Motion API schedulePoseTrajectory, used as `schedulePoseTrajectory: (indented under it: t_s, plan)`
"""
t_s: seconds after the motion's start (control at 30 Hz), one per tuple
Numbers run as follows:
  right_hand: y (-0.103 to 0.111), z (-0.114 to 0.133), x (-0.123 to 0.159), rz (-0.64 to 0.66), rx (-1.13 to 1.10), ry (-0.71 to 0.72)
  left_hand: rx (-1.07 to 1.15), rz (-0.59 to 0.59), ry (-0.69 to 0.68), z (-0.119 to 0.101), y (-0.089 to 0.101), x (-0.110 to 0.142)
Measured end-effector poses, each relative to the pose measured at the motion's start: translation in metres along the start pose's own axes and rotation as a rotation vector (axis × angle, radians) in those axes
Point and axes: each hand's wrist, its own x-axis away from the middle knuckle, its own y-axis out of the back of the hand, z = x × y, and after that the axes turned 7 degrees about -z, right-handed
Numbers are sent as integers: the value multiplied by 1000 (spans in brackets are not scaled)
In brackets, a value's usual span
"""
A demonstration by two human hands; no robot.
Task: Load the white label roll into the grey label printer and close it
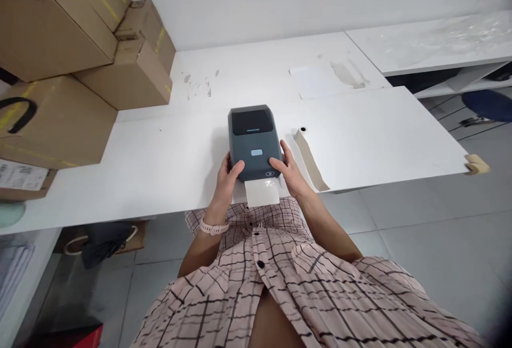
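White tabletop point(160, 177): printer point(256, 142) near; left hand point(227, 180), right hand point(293, 174) flanking, thumbs point(239, 167) atop, fingers point(285, 150) clamped on it. Left: stacked cartons point(80, 108), contents hidden.

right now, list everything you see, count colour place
printer: 1, slate, centre
paper tongue: 1, white, from printer's front
paper roll: 1, white, right of printer
table: 1, white, across view
cardboard boxes: at least 5, brown, left
clear plastic: count unclear, colourless, far right
stool: 1, navy, right edge
dark bundle: 1, black, below table
tan object: 1, tan, table's right corner
wristband: 1, pink, left wrist
shirt: 1, pink checked, on person
left hand: 1, bare, printer's left side
right hand: 1, bare, printer's right side
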Motion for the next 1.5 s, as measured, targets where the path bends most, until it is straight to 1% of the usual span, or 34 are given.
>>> schedulePoseTrajectory:
  t_s: [0.07, 0.2, 0.3, 0.33, 0.37, 0.43, 0.47, 0.5, 0.57, 0.6, 0.63, 0.7, 0.8, 0.87, 0.9, 0.93, 1.0, 1.03, 1.1, 1.13, 1.17, 1.23, 1.33, 1.4, 1.43, 1.47, 1.5]
  plan:
    - [1, 0, 1, -4, 21, -1, 4, -10, -16, 3, 0, 0]
    - [3, -5, -1, -8, 56, 71, 14, -70, -85, 10, -4, -3]
    - [3, -6, -4, 7, 69, 77, -15, -83, -117, 17, -3, 2]
    - [3, -6, -4, 12, 70, 72, -55, -119, -130, 21, -1, 8]
    - [3, -5, -4, 14, 69, 68, -106, -187, -151, 26, 1, 16]
    - [1, -4, -3, 8, 60, 73, -212, -393, -210, 37, 7, 34]
    - [0, -4, -2, 3, 54, 81, -228, -461, -217, 42, 9, 44]
    - [0, -4, -1, -2, 51, 92, -231, -423, -175, 46, 9, 52]
    - [-2, -5, -1, -9, 53, 124, -213, -244, -29, 48, 7, 64]
    - [-2, -6, -1, -11, 58, 139, -183, -153, 58, 45, 4, 67]
    - [-3, -7, -1, -12, 65, 149, -140, -92, 136, 42, 0, 68]
    - [-3, -8, -3, -13, 83, 150, -26, -57, 235, 31, -9, 65]
    - [-3, -10, -3, -11, 97, 127, 63, -49, 267, 22, -17, 61]
    - [-3, -10, -1, -20, 114, 147, 43, -56, 255, 24, -16, 59]
    - [-4, -9, 1, -42, 146, 195, 16, -55, 245, 27, -15, 58]
    - [-4, -7, 4, -78, 202, 277, -18, -50, 230, 30, -12, 57]
    - [-5, -1, 9, -152, 381, 533, -92, -23, 200, 38, -6, 55]
    - [-6, 2, 11, -165, 486, 679, -128, -9, 183, 42, -3, 54]
    - [-8, 8, 14, -119, 666, 923, -189, 1, 141, 46, 5, 55]
    - [-9, 10, 15, -80, 733, 1002, -206, -8, 113, 46, 10, 56]
    - [-10, 11, 16, -43, 786, 1048, -214, -28, 80, 45, 15, 57]
    - [-15, 13, 17, 9, 871, 1065, -213, -90, 10, 40, 25, 57]
    - [-23, 17, 21, 77, 983, 1020, -231, -229, -97, 28, 35, 53]
    - [-28, 22, 22, 112, 1035, 1005, -277, -324, -186, 20, 34, 45]
    - [-29, 25, 22, 121, 1047, 1001, -297, -346, -228, 18, 31, 40]
    - [-29, 27, 22, 125, 1044, 996, -305, -339, -256, 16, 27, 35]
    - [-28, 28, 22, 122, 1018, 990, -297, -309, -267, 16, 22, 31]
